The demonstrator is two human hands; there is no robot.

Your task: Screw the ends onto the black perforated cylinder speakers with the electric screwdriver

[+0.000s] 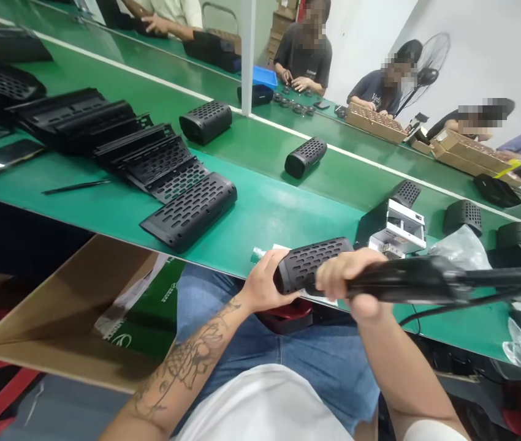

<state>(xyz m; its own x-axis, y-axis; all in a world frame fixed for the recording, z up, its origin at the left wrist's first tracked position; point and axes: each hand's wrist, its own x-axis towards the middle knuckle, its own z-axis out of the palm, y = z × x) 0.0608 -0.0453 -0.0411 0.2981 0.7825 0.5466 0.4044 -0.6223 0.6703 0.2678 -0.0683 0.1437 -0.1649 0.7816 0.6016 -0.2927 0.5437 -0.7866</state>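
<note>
My left hand [265, 283] is closed around the near left end of a black perforated speaker housing [312, 260], held at the table's front edge. In my right hand [357, 275] is a black electric screwdriver [401, 278], lying almost level, its cable trailing off to the right. The fingers of that hand are close to the housing's right side; the screwdriver's tip is hidden and blurred. To the left, another perforated housing [193, 211] lies at the end of a row of black perforated panels [117, 131].
A white and black machine [391, 226] stands behind my right hand, beside a clear plastic bag [463, 248]. Several housings sit on the green belt [260, 156]. An open cardboard box [58, 318] is below the table at left. Co-workers sit across the line.
</note>
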